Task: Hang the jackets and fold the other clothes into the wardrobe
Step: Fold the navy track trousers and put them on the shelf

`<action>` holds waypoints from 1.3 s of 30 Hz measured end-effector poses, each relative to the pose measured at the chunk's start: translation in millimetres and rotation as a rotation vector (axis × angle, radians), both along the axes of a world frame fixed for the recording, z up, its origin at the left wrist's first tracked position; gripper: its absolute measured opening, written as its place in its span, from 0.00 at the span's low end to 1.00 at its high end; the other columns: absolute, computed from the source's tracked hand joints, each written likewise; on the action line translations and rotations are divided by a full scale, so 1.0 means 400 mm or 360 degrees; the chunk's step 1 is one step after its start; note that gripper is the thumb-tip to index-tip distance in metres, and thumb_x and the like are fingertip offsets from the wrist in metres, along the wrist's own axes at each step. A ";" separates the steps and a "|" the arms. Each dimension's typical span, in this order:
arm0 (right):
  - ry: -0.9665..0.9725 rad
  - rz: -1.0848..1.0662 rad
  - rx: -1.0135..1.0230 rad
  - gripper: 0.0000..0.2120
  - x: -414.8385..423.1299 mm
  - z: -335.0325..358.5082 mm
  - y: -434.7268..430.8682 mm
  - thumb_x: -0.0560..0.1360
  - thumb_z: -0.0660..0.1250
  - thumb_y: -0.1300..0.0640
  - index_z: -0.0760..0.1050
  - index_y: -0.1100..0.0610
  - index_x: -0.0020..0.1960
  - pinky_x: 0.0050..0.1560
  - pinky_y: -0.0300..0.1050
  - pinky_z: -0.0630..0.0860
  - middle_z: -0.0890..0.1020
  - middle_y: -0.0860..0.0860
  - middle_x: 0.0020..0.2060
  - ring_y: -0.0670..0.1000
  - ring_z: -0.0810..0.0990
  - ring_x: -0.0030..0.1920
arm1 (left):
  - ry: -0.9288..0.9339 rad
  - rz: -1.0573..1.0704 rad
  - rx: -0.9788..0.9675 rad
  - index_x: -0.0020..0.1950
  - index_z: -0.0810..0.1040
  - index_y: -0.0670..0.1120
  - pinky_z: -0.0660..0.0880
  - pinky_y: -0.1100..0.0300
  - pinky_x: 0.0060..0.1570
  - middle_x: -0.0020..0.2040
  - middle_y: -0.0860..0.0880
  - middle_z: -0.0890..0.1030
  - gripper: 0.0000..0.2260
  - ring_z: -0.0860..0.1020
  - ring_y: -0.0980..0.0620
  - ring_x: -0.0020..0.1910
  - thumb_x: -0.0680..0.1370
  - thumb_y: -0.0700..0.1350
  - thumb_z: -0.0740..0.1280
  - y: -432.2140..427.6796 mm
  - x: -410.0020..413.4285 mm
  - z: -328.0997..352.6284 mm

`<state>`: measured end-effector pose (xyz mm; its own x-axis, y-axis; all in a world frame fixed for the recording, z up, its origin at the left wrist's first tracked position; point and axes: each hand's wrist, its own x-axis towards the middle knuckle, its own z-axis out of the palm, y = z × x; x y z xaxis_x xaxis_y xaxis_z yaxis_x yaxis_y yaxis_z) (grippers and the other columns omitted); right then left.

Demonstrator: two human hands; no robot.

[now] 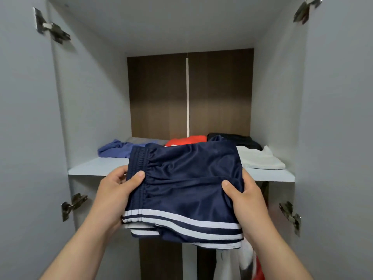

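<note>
So both hands are on a folded pair of navy shorts (187,188), the shiny kind with white stripes along the near edge and a gathered elastic waistband on the left. The left hand (119,190) grips the waistband side, thumb pressed on top and fingers curled underneath. The right hand (245,201) does the same on the opposite edge, thumb on top and the rest tucked under the fabric. The shorts are held up flat right in front of the open wardrobe (90,87), about level with the pale shelf (96,167). Their far edge overlaps the shelf in this view, but I honestly can't tell if it's touching. On the shelf there's a rumpled blue garment (115,150) at the left, something red (187,140) in the middle near the back, a black piece (238,139) at the back right, and a folded white one (260,160) in front of that. The back panel (159,93) is dark brown wood. Metal hinges (73,205) show on both side walls. Below the shelf on the right, some white and red clothes (242,263) hang down.
</note>
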<state>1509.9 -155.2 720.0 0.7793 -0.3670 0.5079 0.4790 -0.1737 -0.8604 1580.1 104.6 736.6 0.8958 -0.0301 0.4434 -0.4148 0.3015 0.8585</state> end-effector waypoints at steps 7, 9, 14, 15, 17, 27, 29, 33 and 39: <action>0.0082 0.0055 -0.0094 0.19 0.155 0.103 -0.025 0.81 0.62 0.57 0.72 0.34 0.63 0.60 0.50 0.79 0.81 0.35 0.55 0.42 0.82 0.54 | -0.0076 -0.0019 0.0108 0.52 0.83 0.46 0.81 0.57 0.40 0.51 0.45 0.85 0.07 0.85 0.44 0.48 0.75 0.43 0.72 -0.004 0.194 0.105; 0.0084 0.0050 -0.0095 0.21 0.213 0.131 -0.020 0.80 0.62 0.58 0.71 0.38 0.67 0.60 0.52 0.79 0.81 0.38 0.57 0.45 0.81 0.57 | -0.0042 -0.0062 0.0084 0.53 0.82 0.45 0.81 0.53 0.42 0.52 0.43 0.85 0.08 0.84 0.42 0.49 0.75 0.42 0.71 -0.001 0.265 0.133; 0.0154 0.0006 -0.0117 0.18 0.374 0.235 -0.014 0.79 0.62 0.61 0.77 0.38 0.56 0.55 0.52 0.81 0.85 0.40 0.49 0.49 0.84 0.51 | 0.0063 -0.0168 0.0174 0.53 0.80 0.43 0.81 0.52 0.39 0.50 0.39 0.85 0.07 0.85 0.41 0.46 0.76 0.42 0.71 0.006 0.475 0.225; 0.0190 -0.0011 -0.0118 0.17 0.407 0.259 -0.016 0.79 0.62 0.62 0.78 0.38 0.53 0.54 0.52 0.81 0.85 0.41 0.47 0.50 0.85 0.49 | 0.0091 -0.0186 0.0188 0.53 0.80 0.42 0.81 0.51 0.39 0.49 0.39 0.85 0.08 0.85 0.42 0.44 0.76 0.42 0.71 0.002 0.518 0.244; 0.0261 -0.0035 -0.0104 0.17 0.485 0.304 -0.019 0.78 0.61 0.64 0.78 0.42 0.50 0.52 0.54 0.82 0.86 0.46 0.46 0.53 0.85 0.48 | 0.0139 -0.0195 0.0226 0.55 0.79 0.40 0.81 0.49 0.37 0.48 0.37 0.85 0.10 0.84 0.42 0.41 0.76 0.41 0.71 -0.011 0.609 0.277; 0.0744 -0.0210 0.0068 0.11 0.785 0.311 -0.070 0.74 0.55 0.73 0.74 0.63 0.46 0.33 0.46 0.70 0.75 0.58 0.37 0.54 0.73 0.33 | 0.0785 -0.0543 0.0624 0.50 0.76 0.36 0.80 0.47 0.25 0.34 0.38 0.83 0.07 0.81 0.43 0.26 0.81 0.41 0.65 -0.101 0.928 0.285; 0.0893 -0.0255 -0.0045 0.09 0.810 0.268 -0.081 0.74 0.59 0.72 0.76 0.65 0.44 0.31 0.45 0.70 0.76 0.59 0.36 0.54 0.74 0.31 | 0.0825 -0.0551 0.0745 0.48 0.77 0.36 0.80 0.50 0.27 0.34 0.38 0.83 0.08 0.82 0.43 0.27 0.81 0.40 0.64 -0.111 0.965 0.243; 0.1063 -0.0217 -0.0140 0.07 0.830 0.228 -0.105 0.72 0.65 0.64 0.80 0.63 0.46 0.39 0.48 0.73 0.81 0.61 0.39 0.56 0.78 0.39 | 0.0743 -0.0635 0.1052 0.52 0.81 0.39 0.79 0.50 0.49 0.47 0.39 0.85 0.08 0.83 0.42 0.41 0.79 0.44 0.68 -0.103 1.003 0.214; 0.0776 -0.0120 -0.0024 0.15 0.851 0.223 -0.126 0.69 0.59 0.73 0.79 0.64 0.49 0.36 0.47 0.74 0.80 0.60 0.40 0.56 0.79 0.36 | 0.0649 -0.0788 0.0985 0.52 0.80 0.36 0.77 0.49 0.50 0.49 0.35 0.81 0.09 0.80 0.40 0.48 0.73 0.33 0.66 -0.089 1.020 0.232</action>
